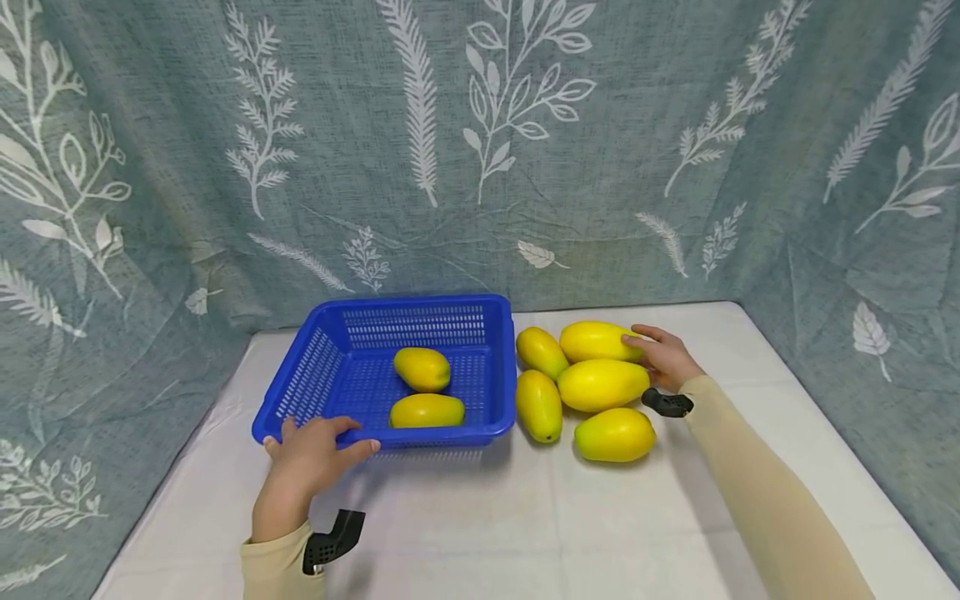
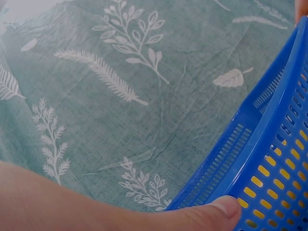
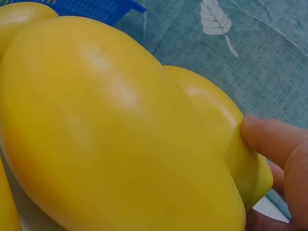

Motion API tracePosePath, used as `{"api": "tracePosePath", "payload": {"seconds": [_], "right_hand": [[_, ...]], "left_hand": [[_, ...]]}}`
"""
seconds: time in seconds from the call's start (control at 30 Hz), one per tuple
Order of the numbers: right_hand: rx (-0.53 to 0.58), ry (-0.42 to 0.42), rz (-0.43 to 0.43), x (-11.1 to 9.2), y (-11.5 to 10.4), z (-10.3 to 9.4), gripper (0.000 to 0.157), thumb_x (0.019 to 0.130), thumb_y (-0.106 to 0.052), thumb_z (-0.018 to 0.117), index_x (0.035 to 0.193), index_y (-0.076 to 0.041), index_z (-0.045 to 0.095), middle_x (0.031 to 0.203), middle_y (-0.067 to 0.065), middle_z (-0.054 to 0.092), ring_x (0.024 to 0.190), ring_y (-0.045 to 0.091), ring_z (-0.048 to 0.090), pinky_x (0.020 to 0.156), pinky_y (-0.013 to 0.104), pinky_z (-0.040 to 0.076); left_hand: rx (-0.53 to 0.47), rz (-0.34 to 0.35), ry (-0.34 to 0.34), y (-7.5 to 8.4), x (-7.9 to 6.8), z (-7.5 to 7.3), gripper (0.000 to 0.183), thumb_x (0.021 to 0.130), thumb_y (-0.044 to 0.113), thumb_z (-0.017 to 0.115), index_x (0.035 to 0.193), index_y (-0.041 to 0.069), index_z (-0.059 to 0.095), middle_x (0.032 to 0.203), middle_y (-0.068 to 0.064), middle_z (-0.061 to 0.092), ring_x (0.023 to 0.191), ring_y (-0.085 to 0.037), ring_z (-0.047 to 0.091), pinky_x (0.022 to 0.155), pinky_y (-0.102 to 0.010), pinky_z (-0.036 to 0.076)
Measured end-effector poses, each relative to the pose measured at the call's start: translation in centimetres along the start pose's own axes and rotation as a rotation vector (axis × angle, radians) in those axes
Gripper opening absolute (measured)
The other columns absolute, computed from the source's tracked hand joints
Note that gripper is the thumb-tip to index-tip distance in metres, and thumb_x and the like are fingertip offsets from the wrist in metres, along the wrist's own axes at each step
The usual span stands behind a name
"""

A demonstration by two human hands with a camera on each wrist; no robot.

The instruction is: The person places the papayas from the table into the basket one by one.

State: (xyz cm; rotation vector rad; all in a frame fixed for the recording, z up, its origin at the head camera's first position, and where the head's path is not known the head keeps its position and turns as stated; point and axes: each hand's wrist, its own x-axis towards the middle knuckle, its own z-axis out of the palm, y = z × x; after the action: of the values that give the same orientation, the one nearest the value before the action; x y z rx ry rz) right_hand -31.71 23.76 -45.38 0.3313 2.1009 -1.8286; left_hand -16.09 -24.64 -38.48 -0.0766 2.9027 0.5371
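In the head view, my left hand [image 1: 311, 458] holds the near-left rim of a blue plastic basket [image 1: 502, 367]. Its thumb [image 2: 224, 209] lies against the basket's outer wall in the left wrist view. Two yellow papayas lie inside, one papaya [image 1: 422, 369] behind the other papaya [image 1: 427, 411]. To the right, my right hand [image 1: 663, 358] grips the right end of the rearmost papaya [image 1: 596, 341], thumb and fingers on opposite sides. A bigger-looking papaya [image 3: 110, 130] fills much of the right wrist view, in front of the gripped papaya [image 3: 207, 106].
Beside the basket, several other papayas lie close together, among them an upright-lying papaya [image 1: 538, 406] and a front papaya [image 1: 615, 435]. White cloth [image 1: 525, 533] covers the table. A green leaf-patterned curtain [image 1: 450, 233] stands behind and at both sides.
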Motion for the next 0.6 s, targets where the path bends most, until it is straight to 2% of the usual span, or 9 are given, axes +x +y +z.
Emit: {"api": "tracePosePath", "payload": {"seconds": [0.07, 0.2, 0.23, 0.3, 0.43, 0.53, 0.6], "right_hand": [[0.009, -0.002, 0.0, 0.05, -0.06, 0.04, 0.074, 0.105, -0.037, 0.055, 0.165, -0.019, 0.017, 0.166, 0.019, 0.029, 0.058, 0.003, 0.035, 0.072, 0.02, 0.043], [0.029, -0.007, -0.009, 0.04, -0.11, 0.06, 0.073, 0.106, -0.034, 0.054, 0.165, -0.017, 0.015, 0.169, 0.021, 0.023, 0.069, -0.004, 0.051, 0.082, 0.018, 0.049], [0.033, -0.003, -0.01, 0.03, -0.12, 0.07, 0.073, 0.106, -0.033, 0.054, 0.165, -0.016, 0.015, 0.169, 0.02, 0.023, 0.069, -0.004, 0.051, 0.082, 0.018, 0.05], [0.043, 0.006, -0.01, 0.01, -0.15, 0.16, 0.072, 0.106, -0.032, 0.054, 0.165, -0.016, 0.017, 0.168, 0.02, 0.025, 0.063, -0.002, 0.046, 0.079, 0.017, 0.049], [0.043, 0.028, -0.014, 0.01, -0.3, 0.34, 0.069, 0.106, -0.03, 0.054, 0.164, -0.015, 0.021, 0.164, 0.02, 0.033, 0.048, 0.005, 0.026, 0.064, 0.017, 0.04], [0.035, 0.039, -0.028, 0.04, -0.51, 0.42, 0.067, 0.106, -0.029, 0.054, 0.163, -0.013, 0.023, 0.161, 0.021, 0.035, 0.047, 0.006, 0.027, 0.057, 0.019, 0.033], [0.03, 0.04, -0.035, 0.05, -0.68, 0.45, 0.066, 0.106, -0.028, 0.054, 0.163, -0.012, 0.024, 0.16, 0.021, 0.036, 0.048, 0.005, 0.03, 0.057, 0.018, 0.034]], "left_hand": [[0.0, 0.003, 0.001, 0.1, 0.0, 0.0, 0.057, 0.094, 0.044, 0.068, 0.132, 0.001, 0.065, 0.141, -0.034, 0.056, 0.134, -0.082, 0.011, 0.102, -0.092, 0.006], [-0.004, 0.002, 0.004, 0.23, -0.01, 0.0, 0.057, 0.094, 0.043, 0.068, 0.132, 0.001, 0.065, 0.141, -0.033, 0.056, 0.135, -0.082, 0.01, 0.102, -0.092, 0.005], [-0.005, 0.001, 0.005, 0.23, -0.02, 0.0, 0.057, 0.094, 0.043, 0.068, 0.132, 0.001, 0.065, 0.141, -0.033, 0.056, 0.135, -0.082, 0.01, 0.102, -0.092, 0.005], [-0.009, -0.002, 0.005, 0.22, -0.06, 0.0, 0.056, 0.094, 0.042, 0.068, 0.132, 0.001, 0.065, 0.141, -0.033, 0.056, 0.134, -0.082, 0.01, 0.102, -0.092, 0.005], [-0.016, -0.005, 0.005, 0.16, -0.11, 0.02, 0.056, 0.094, 0.042, 0.068, 0.132, 0.0, 0.065, 0.141, -0.034, 0.056, 0.134, -0.082, 0.009, 0.102, -0.092, 0.004], [-0.017, -0.005, 0.006, 0.12, -0.11, 0.02, 0.056, 0.094, 0.042, 0.068, 0.131, 0.0, 0.065, 0.141, -0.034, 0.056, 0.134, -0.082, 0.01, 0.102, -0.092, 0.005], [-0.014, -0.004, 0.007, 0.11, -0.1, 0.03, 0.056, 0.094, 0.042, 0.068, 0.131, 0.0, 0.065, 0.141, -0.034, 0.056, 0.134, -0.082, 0.01, 0.102, -0.092, 0.005]]}}
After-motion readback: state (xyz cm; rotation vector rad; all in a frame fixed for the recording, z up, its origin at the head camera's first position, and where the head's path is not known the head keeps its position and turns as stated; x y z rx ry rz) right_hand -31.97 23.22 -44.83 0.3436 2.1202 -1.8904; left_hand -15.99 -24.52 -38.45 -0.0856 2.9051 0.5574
